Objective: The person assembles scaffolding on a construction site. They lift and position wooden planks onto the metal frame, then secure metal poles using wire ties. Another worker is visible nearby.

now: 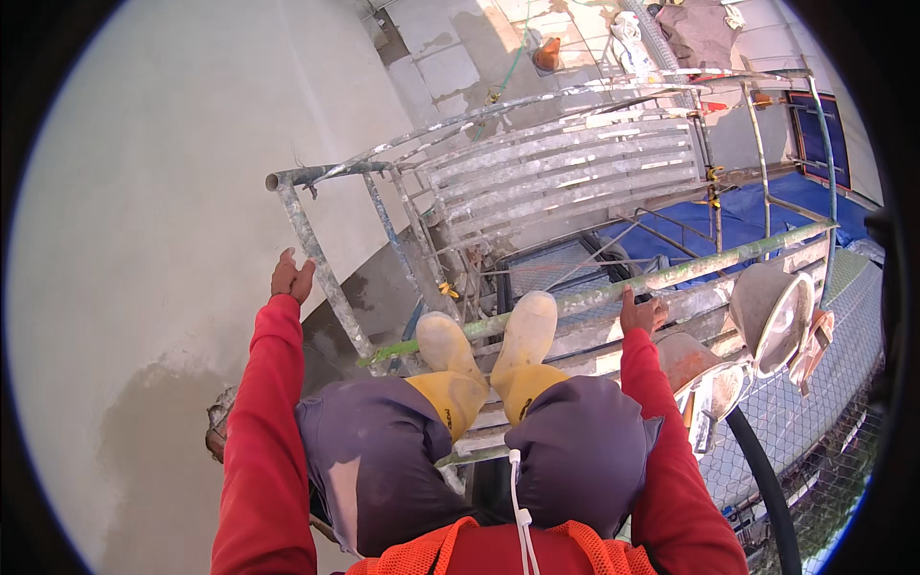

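Observation:
My left hand (292, 276) is beside the smooth grey wall (182, 211), just left of a paint-spattered scaffold post (321, 259). Its fingers are apart and nothing shows in them. My right hand (643, 312) is at the green-painted scaffold rail (585, 302), one fingertip overlapping the pipe's edge. Its fingers look parted, with no object visible between them; whether it touches the rail is hard to make out. Between my hands, my bent knees lead down to yellow boots (527, 331) covered in pale dust, standing at the slatted scaffold platform (604, 359).
On the right side are dusty buckets (771, 316), a dark hose (762, 479) and wire mesh (795, 422). Ahead stands a slatted scaffold deck (565, 177) with pipe railings. Blue sheeting (757, 211) lies below. Farther down, an orange object (547, 54) rests on paving.

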Tool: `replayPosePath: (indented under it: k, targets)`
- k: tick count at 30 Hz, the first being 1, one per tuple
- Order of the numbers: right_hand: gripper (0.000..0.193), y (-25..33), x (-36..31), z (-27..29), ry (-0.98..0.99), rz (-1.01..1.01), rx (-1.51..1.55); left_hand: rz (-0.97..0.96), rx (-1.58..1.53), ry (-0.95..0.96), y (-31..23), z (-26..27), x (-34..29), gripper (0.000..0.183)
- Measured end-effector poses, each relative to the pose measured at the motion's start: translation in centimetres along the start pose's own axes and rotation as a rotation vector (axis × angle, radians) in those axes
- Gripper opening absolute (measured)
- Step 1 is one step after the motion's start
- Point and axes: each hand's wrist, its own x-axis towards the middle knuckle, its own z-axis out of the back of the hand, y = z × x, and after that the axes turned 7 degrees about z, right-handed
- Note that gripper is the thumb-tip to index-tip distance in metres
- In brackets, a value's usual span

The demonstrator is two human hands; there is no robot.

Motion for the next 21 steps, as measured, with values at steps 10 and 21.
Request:
replayPosePath:
  k: [10,21]
  targets:
    - [0.096,4.9,2.3,-2.9,-0.074,-0.263,-0.223,-0.029,0.082,-0.236,-2.0,-0.3,7.2,0.092]
    - [0.100,5.0,2.2,-0.8,0.035,-0.226,-0.201,0.053,0.004,-0.088,4.2,-8.4,6.6,0.101]
